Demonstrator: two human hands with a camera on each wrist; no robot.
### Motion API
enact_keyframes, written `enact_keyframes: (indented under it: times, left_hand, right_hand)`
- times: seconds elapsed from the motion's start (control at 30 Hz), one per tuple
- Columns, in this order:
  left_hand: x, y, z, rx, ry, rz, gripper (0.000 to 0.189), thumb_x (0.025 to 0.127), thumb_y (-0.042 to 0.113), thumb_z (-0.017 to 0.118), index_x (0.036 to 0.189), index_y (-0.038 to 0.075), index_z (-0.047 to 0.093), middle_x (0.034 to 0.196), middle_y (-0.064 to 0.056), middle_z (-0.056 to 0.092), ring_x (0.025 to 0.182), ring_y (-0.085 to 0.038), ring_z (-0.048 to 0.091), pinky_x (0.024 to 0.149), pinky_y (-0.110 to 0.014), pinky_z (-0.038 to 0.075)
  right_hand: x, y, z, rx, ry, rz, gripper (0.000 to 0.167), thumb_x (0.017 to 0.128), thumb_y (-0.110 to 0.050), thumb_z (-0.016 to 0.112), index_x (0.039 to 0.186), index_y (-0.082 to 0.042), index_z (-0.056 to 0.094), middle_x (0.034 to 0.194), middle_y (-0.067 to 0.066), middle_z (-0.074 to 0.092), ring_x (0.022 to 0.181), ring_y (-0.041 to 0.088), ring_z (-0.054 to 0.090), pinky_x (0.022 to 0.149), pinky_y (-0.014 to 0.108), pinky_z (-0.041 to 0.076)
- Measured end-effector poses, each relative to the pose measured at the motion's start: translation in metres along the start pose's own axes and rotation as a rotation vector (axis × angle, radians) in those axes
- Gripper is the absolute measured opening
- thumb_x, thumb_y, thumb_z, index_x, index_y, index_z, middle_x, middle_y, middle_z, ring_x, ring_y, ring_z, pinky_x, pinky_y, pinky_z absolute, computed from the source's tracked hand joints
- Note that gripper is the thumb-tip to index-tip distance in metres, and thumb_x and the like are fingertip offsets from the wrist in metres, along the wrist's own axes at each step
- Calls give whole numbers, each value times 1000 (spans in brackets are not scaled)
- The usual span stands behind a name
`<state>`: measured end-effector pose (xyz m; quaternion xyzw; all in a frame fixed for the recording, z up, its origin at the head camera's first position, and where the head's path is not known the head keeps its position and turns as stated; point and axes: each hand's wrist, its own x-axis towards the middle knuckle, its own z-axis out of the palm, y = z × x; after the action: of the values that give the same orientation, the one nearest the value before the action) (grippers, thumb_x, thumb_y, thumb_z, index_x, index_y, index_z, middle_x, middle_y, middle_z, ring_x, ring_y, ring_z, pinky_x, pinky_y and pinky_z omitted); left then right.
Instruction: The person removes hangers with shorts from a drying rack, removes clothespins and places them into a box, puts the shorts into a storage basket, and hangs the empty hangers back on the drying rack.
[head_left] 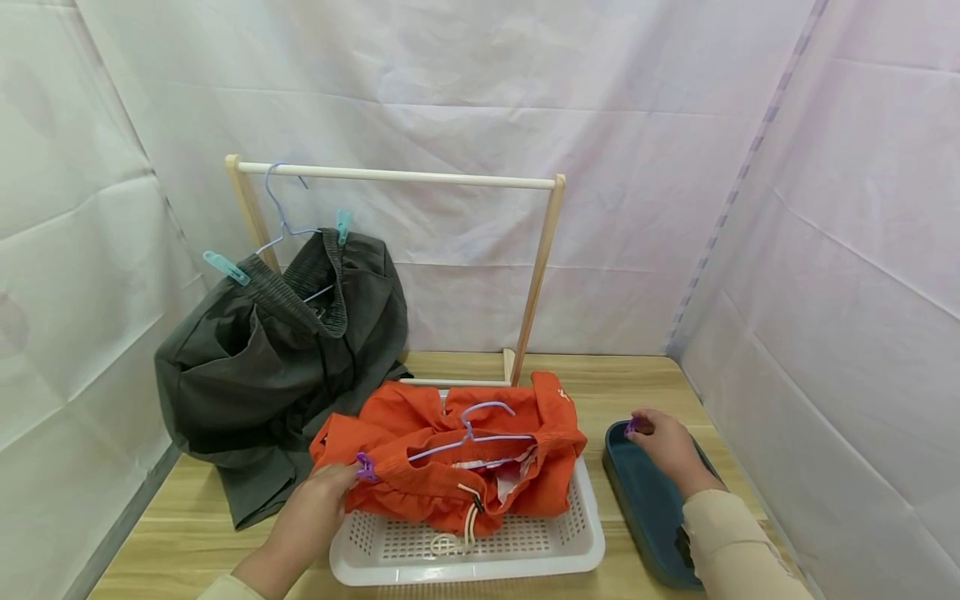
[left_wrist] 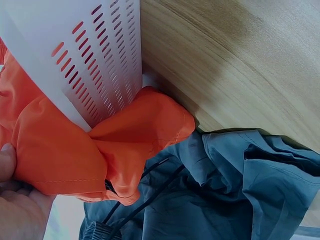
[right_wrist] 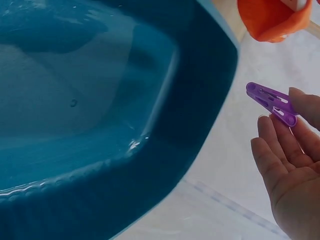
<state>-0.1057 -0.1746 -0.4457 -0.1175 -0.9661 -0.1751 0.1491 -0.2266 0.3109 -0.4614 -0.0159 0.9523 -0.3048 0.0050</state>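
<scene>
Orange shorts point(head_left: 405, 492) with a white drawstring lie bunched over a white basket point(head_left: 465, 575). A lilac wire hanger point(head_left: 470, 434) sits in their waistband, its hook upward. My left hand point(head_left: 318, 504) grips the waistband's left end, where a purple clothespin point(head_left: 365, 467) is clipped. In the left wrist view, thumb and fingers point(left_wrist: 15, 205) hold the orange fabric at the edge. Over the far end of a dark blue tray point(head_left: 645, 508), my right hand point(head_left: 667, 446) pinches another purple clothespin point(right_wrist: 272, 104) between thumb and fingers.
Behind the basket stands a wooden rack point(head_left: 397, 175). Dark grey trousers point(head_left: 277, 367) hang at its left from a lilac hanger point(head_left: 281, 217), held by two teal clothespins point(head_left: 227, 267). Something small and dark point(head_left: 684, 546) lies in the tray near my right sleeve. White curtains surround the table.
</scene>
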Motion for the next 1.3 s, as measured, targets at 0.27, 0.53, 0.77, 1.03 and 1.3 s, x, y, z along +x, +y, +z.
enact_keyframes:
  times: [0.27, 0.53, 0.77, 1.03, 1.3]
  left_hand:
    - [0, 1, 0, 9, -4, -5, 28, 75, -14, 70, 95, 6, 70, 87, -2, 68, 81, -18, 65, 72, -35, 57]
    - [1, 2, -1, -3, -7, -15, 27, 76, -14, 69, 97, 4, 71, 88, -4, 68, 83, -20, 65, 73, -35, 57]
    - [2, 2, -1, -4, -12, -18, 27, 76, -13, 69, 97, 4, 71, 89, -4, 69, 83, -20, 66, 74, -36, 57]
    - [2, 4, 0, -14, -32, -50, 28, 76, -13, 70, 99, 3, 71, 93, -7, 70, 88, -23, 67, 77, -39, 57]
    - [1, 4, 0, -20, -42, -62, 29, 76, -14, 69, 100, 3, 71, 94, -7, 70, 88, -23, 67, 77, -39, 57]
  right_hand:
    - [5, 6, 7, -82, -12, -26, 37, 88, -5, 66, 120, 11, 57, 103, 24, 66, 94, 38, 63, 74, 46, 54]
    - [8, 13, 13, -151, -34, -19, 34, 87, -3, 66, 117, 12, 58, 103, 25, 66, 95, 37, 63, 80, 50, 52]
    - [11, 19, 19, -212, -71, -16, 34, 86, -2, 66, 117, 11, 60, 109, 27, 65, 99, 41, 63, 82, 51, 52]
    - [12, 24, 24, -277, -113, -5, 33, 85, -2, 66, 116, 9, 61, 108, 26, 65, 98, 39, 63, 81, 52, 52]
    - [17, 30, 28, -311, -131, 0, 33, 84, -2, 65, 115, 7, 62, 108, 25, 65, 97, 39, 63, 82, 55, 51]
